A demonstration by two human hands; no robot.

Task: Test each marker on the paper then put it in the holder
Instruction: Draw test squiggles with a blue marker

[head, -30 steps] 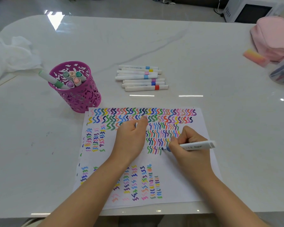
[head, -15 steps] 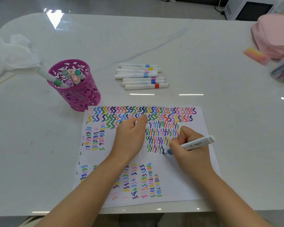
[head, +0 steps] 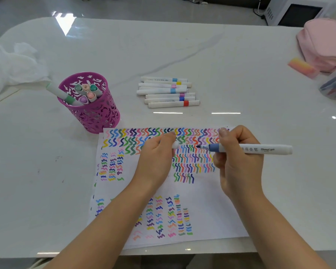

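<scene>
Holder (head: 97, 115): magenta, cut-out pattern. Paper (head: 211, 210): white, rows of multicoloured wavy strokes. Marker (head: 260, 149): white barrel, blue collar. Table (head: 221, 55): white, grey veining.

Bare table (head: 241, 90) between markers (head: 168, 92) (right) and holder (head: 90, 105).

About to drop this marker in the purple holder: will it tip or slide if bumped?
Probably light: the purple holder has cut-out walls and only a few markers inside. It may well slide, since the table looks glossy. Tipping seems less likely, as it stands upright on a broad base, though the green-banded marker leans out over its left rim.
</scene>
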